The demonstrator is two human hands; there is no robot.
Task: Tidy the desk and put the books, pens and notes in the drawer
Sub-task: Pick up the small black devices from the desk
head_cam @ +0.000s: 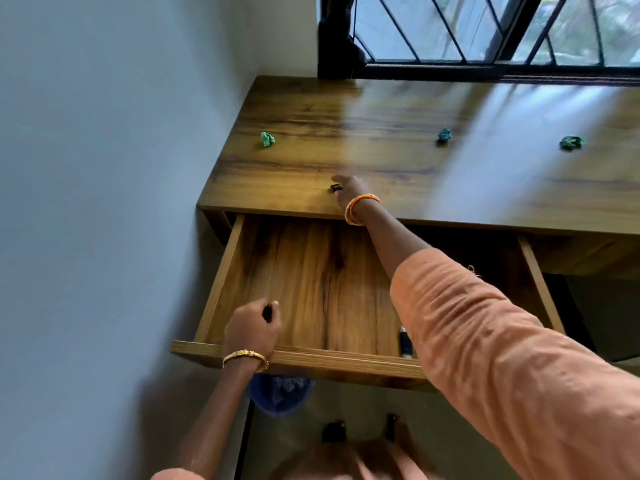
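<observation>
Your right hand [351, 192] reaches over the open drawer [304, 282] to the desk's [381, 109] near edge, fingertips touching a small dark object [335, 187] just left of them; whether they pinch it I cannot tell. Your left hand [252, 327], near and left, curls round something dark above the drawer. Three crumpled green notes [267, 139] lie farther back. Right hand is nearer.

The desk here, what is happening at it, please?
A person is tidying the desk. The right hand reaches over the open drawer to a small dark thing on the desktop. The left hand hovers above the drawer's front, curled round something dark. A pen lies in the drawer. Three green paper balls are on the desk.
</observation>
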